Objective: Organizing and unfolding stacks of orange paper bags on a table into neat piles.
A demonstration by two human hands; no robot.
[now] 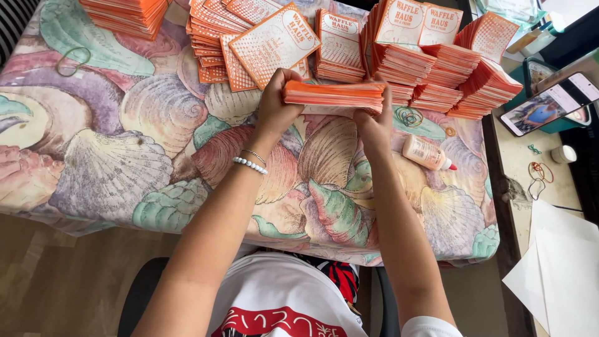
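Nearest me, at the bottom of the frame, are my white shirt and my forearms, the left one wearing a bead bracelet [250,165] and a thin chain. Just above centre, my left hand [274,107] and right hand [374,122] are each clamped on one end of a stack [334,95] of orange-and-white paper sleeves, held level and lifted off the tabletop [125,156], edges squared between my palms. The sleeves look thin, flat and crisp, with a fine orange grid print and pale edges that show as stripes along the side of the stack. The tabletop is covered in a soft, slightly rumpled cloth printed with big pastel shells. A small glue bottle [426,153] with a red tip lies on its side right of centre, and rubber bands [409,116] lie just beside my right hand, with a green one [73,60] at upper left. Further back, along the top of the frame, many piles [437,75] of the same sleeves are already stacked, some fanned, some leaning; I judge most of the sorting done, with this bundle not yet banded. At the right edge sit a propped phone [549,103] and white paper sheets [561,268].
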